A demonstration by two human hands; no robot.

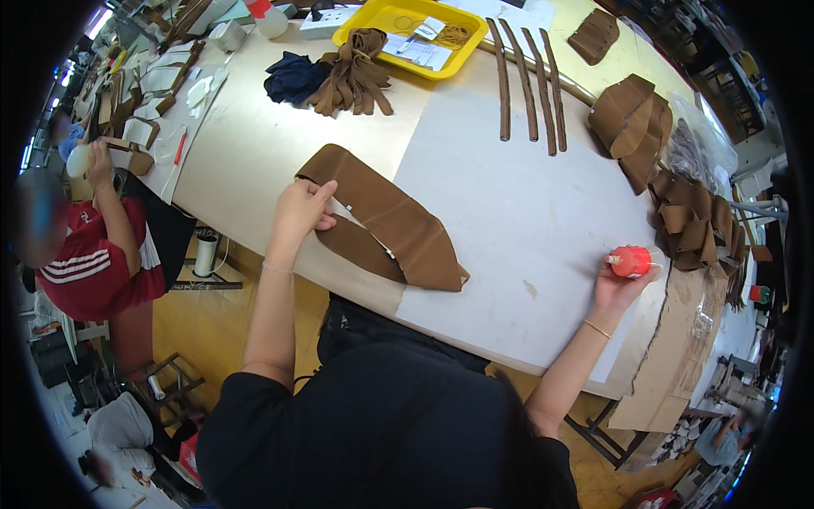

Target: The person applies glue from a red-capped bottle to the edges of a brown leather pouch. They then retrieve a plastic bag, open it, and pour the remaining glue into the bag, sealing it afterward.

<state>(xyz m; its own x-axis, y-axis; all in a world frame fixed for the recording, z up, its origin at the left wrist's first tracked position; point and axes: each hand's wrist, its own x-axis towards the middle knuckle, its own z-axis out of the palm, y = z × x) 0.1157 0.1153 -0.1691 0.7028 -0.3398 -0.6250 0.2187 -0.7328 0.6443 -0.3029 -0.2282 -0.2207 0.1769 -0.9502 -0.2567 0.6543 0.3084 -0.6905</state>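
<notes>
The left hand [301,214] has its thumb and fingers pinched together on the left end of the brown piece [386,204]. The right hand [621,288] is wrapped around a small red bottle [629,261], its tip facing left, well apart from the brown piece.

The brown piece lies on the table [246,144] in front of the body, its right end on a grey sheet [526,220]. It has two long sides with a gap between them. It looks light and thin — a bit bendy, but firm enough to keep its shape. It does not look easy to break, though it might crease. A soft pinch at the end seems enough, and a flat palm on the wide part should stop it sliding. The bottle looks light and squeezy — best held round its middle, gently.

Farther out are four brown strips [503,102], a brown bundle [352,81] by a blue cloth [292,78], and a yellow tray [465,58].
</notes>
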